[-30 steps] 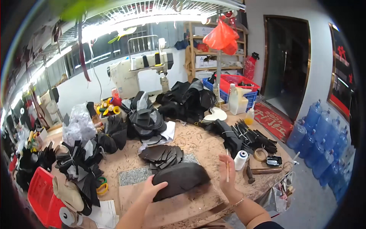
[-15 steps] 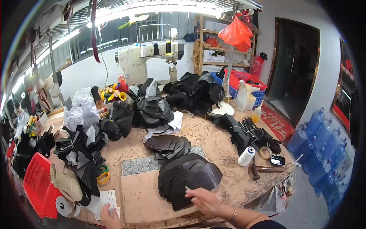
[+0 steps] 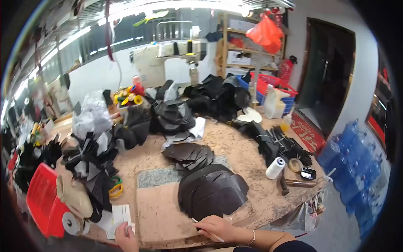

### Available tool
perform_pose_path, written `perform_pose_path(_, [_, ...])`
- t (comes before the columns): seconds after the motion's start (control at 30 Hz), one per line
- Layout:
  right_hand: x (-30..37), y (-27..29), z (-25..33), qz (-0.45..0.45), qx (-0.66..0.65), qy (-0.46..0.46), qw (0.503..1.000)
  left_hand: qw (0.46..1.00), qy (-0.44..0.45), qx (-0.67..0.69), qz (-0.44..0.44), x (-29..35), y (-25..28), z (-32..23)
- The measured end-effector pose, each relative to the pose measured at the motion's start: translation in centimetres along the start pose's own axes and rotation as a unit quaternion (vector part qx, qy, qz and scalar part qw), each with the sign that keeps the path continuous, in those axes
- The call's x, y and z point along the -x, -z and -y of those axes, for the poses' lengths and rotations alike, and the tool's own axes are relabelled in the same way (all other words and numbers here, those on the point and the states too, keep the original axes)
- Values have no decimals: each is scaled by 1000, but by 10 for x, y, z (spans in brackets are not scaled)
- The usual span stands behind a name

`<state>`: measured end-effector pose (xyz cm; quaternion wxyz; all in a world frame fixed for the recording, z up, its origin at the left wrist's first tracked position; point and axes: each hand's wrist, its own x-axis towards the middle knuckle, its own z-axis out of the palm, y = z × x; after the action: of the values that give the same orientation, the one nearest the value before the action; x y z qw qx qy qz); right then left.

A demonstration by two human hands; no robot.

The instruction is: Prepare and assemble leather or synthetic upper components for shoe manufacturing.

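Observation:
My right hand (image 3: pixel 218 229) is closed around a thin white pen-like stick (image 3: pixel 194 219), just off the near edge of a fanned stack of black sheet pieces (image 3: pixel 214 191). The stack lies partly on a tan board (image 3: pixel 157 210). At the lower left, my left hand (image 3: pixel 126 238) rests by the near edge of a white paper (image 3: pixel 121 213), fingers slightly apart and loosely bent. Beyond the large stack, a smaller fan of dark pieces (image 3: pixel 189 156) lies by a grey speckled slab (image 3: pixel 157 178).
Bundles of black pieces (image 3: pixel 172 115) crowd the back, before a sewing machine (image 3: pixel 149 67). On the right are a white thread cone (image 3: pixel 275 168), a hammer (image 3: pixel 283 185) and a tape roll (image 3: pixel 295 165). A red basket (image 3: pixel 44 201) and shoe last (image 3: pixel 73 195) sit left.
My right hand has drawn back from the top of the black stack toward the table's near edge, still with the stick. The view has shifted slightly. My left hand stays by the paper.

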<state>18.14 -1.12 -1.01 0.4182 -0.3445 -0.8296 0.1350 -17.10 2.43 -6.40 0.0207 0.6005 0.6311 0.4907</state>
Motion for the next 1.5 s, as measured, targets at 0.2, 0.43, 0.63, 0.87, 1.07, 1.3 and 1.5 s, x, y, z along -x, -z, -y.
perform_pose_path(0.2, [0, 8, 7, 10, 63, -16, 998, 997, 79, 17, 21, -25, 18, -24])
perform_pose_path(0.43, [-12, 3, 10, 24, 42, -22, 999, 997, 45, 11, 65, -33, 16, -34])
perform_pose_path(0.63, [-12, 4, 18, 29, 55, -29, 998, 978, -133, 5, 158, -75, -34, -38])
perform_pose_path(0.87, [-14, 5, 30, -12, -20, -111, 994, 968, -64, 15, 244, -92, -33, -33])
perform_pose_path(1.07, [-15, 7, 24, -23, -35, -98, 994, 953, -60, 24, 296, -73, -4, -32])
perform_pose_path(1.3, [-27, 7, 28, -23, -20, -75, 997, 955, -184, 28, 231, -60, -11, -28])
perform_pose_path(1.5, [-30, 1, 29, -12, -27, -67, 997, 952, -181, -2, 247, -57, -16, -29])
